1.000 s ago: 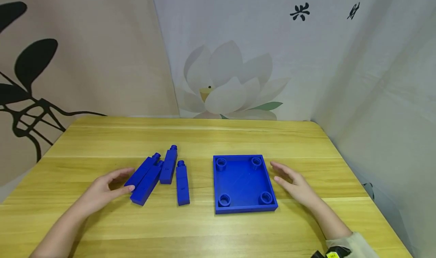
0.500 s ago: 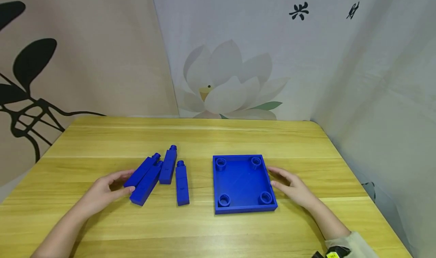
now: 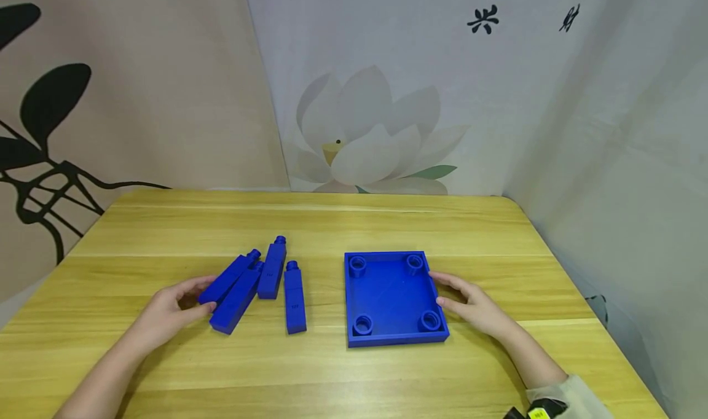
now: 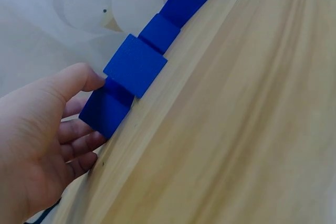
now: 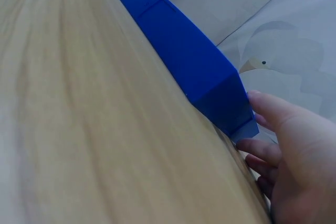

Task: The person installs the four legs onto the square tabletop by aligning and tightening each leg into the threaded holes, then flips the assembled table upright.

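Observation:
Several blue square legs with threaded ends lie left of centre on the table. My left hand (image 3: 176, 311) is at the outermost leg (image 3: 225, 281), thumb touching its near end and fingers relaxed along its far side. In the left wrist view this leg's square end (image 4: 105, 113) sits between thumb and fingers. Against it lies a second leg (image 3: 236, 301); a third (image 3: 273, 270) and another (image 3: 295, 301) are further right. A blue square tray-like base (image 3: 395, 299) with round sockets in its corners lies flat. My right hand (image 3: 475, 302) touches its right side with extended fingers.
Bare wooden table (image 3: 310, 382) extends in front of the parts and behind them. A curtain (image 3: 387, 87) with a printed lotus hangs along the back edge, and pale cloth (image 3: 625, 161) runs down the right side.
My right hand has moved left and now touches the base's right side. The left hand stays at the outermost leg, and the blue parts keep their places.

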### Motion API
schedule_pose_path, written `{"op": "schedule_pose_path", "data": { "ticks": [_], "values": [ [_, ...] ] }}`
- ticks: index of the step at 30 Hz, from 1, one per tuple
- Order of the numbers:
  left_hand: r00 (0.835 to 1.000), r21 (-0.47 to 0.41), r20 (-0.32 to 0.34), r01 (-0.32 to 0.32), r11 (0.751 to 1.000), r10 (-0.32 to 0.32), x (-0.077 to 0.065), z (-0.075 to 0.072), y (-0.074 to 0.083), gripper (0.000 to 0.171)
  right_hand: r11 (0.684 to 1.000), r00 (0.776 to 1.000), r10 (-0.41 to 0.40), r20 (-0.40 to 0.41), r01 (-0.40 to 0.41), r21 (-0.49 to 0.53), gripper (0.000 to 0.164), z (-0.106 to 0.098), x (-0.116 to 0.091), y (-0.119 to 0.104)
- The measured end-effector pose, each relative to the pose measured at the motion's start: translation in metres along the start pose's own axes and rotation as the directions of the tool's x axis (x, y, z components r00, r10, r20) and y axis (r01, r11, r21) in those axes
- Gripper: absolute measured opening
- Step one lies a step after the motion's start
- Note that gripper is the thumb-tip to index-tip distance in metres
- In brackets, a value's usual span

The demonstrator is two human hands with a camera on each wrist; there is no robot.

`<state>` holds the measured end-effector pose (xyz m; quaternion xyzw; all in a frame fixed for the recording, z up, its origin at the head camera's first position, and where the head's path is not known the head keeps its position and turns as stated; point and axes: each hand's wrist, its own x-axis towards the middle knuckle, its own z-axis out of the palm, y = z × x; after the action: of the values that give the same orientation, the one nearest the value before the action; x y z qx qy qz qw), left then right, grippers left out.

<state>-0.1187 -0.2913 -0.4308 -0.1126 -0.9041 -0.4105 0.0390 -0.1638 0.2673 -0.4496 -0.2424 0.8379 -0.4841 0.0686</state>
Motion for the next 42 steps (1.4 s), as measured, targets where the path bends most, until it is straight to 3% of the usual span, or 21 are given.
{"op": "schedule_pose_path", "data": {
  "ticks": [11,18,25,31,37,42],
  "values": [
    [0.998,0.035,-0.040,0.041,0.999,-0.040,0.002,0.005,0.010,0.049,1.000,1.000,0.018,0.005,-0.019,0.012,0.049,0.000,0.000,-0.003],
    [0.993,0.099,-0.103,0.067,0.993,-0.057,0.003,0.006,0.011,0.037,1.000,1.000,-0.001,0.000,0.001,0.004,0.048,0.000,0.000,-0.001],
    [0.984,0.146,-0.177,0.046,0.988,-0.020,0.002,0.008,0.006,0.028,1.000,1.000,-0.026,0.012,0.026,-0.004,0.047,0.000,0.000,-0.002],
    [0.977,0.127,-0.212,0.052,0.991,-0.024,0.002,0.007,0.005,0.028,1.000,1.000,-0.012,0.003,0.012,-0.005,0.047,0.000,0.000,-0.002],
    [0.965,0.112,-0.259,0.056,0.992,-0.025,0.002,0.006,0.008,0.030,1.000,1.000,0.002,0.001,-0.002,0.005,0.047,0.001,0.000,-0.002],
    [0.942,0.113,-0.333,0.067,0.991,-0.025,0.003,0.004,0.010,0.029,1.000,1.000,0.000,0.012,0.000,0.014,0.048,0.000,-0.001,-0.003]
  ]
}}
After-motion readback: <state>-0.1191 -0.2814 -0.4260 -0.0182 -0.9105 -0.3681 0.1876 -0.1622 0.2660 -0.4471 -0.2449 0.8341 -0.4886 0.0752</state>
